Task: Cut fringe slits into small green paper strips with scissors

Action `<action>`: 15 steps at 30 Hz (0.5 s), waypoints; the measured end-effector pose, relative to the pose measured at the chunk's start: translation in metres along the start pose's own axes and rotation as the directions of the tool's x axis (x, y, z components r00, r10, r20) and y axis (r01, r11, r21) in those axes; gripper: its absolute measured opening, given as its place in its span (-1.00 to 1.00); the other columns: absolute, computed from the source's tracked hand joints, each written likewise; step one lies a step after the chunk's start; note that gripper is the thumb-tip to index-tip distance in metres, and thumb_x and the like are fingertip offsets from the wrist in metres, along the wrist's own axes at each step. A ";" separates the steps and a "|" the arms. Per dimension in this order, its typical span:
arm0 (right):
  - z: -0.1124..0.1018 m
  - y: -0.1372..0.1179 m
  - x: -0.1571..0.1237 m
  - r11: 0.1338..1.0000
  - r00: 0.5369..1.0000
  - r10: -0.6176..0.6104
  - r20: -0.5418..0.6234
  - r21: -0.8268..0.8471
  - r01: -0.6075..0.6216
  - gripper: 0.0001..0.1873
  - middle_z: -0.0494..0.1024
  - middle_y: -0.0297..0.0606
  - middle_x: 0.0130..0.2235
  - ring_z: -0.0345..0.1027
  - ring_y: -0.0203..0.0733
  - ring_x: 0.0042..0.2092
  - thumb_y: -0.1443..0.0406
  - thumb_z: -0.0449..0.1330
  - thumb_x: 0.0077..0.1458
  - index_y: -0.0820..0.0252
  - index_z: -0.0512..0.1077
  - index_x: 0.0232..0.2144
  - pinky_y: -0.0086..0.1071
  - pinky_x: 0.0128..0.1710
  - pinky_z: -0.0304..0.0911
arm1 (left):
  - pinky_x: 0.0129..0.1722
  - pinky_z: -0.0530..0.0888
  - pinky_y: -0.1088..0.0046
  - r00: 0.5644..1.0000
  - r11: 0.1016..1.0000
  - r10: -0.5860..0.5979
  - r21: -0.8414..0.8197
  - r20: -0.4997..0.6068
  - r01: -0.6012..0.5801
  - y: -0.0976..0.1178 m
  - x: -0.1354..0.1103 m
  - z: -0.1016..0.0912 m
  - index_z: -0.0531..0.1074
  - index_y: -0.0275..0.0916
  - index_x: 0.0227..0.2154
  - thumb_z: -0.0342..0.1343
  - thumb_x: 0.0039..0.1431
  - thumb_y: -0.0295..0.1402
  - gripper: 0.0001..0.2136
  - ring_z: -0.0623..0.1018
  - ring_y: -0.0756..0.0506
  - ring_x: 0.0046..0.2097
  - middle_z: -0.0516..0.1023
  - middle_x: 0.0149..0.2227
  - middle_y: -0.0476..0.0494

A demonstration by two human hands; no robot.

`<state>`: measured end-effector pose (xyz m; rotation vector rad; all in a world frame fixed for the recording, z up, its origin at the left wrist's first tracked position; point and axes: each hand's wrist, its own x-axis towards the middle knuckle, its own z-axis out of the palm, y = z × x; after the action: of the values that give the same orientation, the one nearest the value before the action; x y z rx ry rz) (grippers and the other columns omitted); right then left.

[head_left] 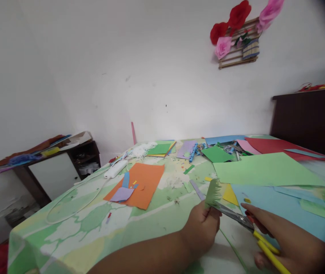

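My left hand [201, 227] is closed on a small green paper strip [213, 194] with a fringed edge, held upright over the table. My right hand [288, 238] grips yellow-handled scissors [242, 220]. Their metal blades reach to the lower edge of the green strip. Both hands hover near the front right of the table, above the green patterned tablecloth [93, 224].
Sheets lie around: orange paper [143, 182] with purple and blue bits on it, a large light green sheet [265, 169], light blue sheet [285, 207], red sheet [276, 146]. A white cord and power strip [116, 168] lie left. Paper flowers [236, 26] hang on the wall. A dark side table [53, 167] stands left.
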<state>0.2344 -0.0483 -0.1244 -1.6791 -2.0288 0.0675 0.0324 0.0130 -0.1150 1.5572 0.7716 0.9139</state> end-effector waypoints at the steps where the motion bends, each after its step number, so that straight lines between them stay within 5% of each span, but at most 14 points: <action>1: 0.002 0.002 0.000 1.000 1.000 0.005 0.015 0.001 -0.005 -0.38 0.38 -0.05 0.07 0.24 0.25 0.08 0.16 0.22 -0.23 0.10 0.32 -0.03 0.05 0.04 0.21 | -0.58 0.10 0.49 1.000 1.000 -0.001 0.002 -0.001 0.001 0.000 0.000 0.000 0.15 -0.19 -0.57 -0.04 0.12 0.03 -0.61 0.12 0.08 -0.63 0.12 -0.72 0.14; 10: -0.001 -0.005 0.005 0.998 0.998 0.023 0.063 0.062 -0.027 -0.43 0.47 -0.18 -0.02 0.35 0.11 -0.05 0.17 0.23 -0.22 0.08 0.34 -0.06 -0.14 -0.05 0.29 | -0.59 0.08 0.50 1.000 1.000 -0.017 -0.009 0.013 0.017 0.001 -0.001 -0.002 0.16 -0.20 -0.59 0.00 0.09 0.02 -0.61 0.11 0.09 -0.63 0.12 -0.72 0.14; 15: -0.003 -0.013 0.005 0.996 0.995 0.062 0.077 0.056 -0.066 -0.47 0.46 -0.17 -0.02 0.31 0.20 0.00 0.20 0.22 -0.26 0.06 0.37 -0.12 -0.13 -0.09 0.30 | -0.58 0.07 0.48 0.999 0.999 -0.042 -0.012 0.024 0.042 0.004 -0.001 -0.003 0.17 -0.20 -0.59 0.00 0.06 0.07 -0.58 0.11 0.09 -0.62 0.12 -0.72 0.14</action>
<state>0.2239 -0.0475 -0.1153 -1.7289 -2.0066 0.2135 0.0294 0.0133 -0.1111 1.5325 0.7774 0.8667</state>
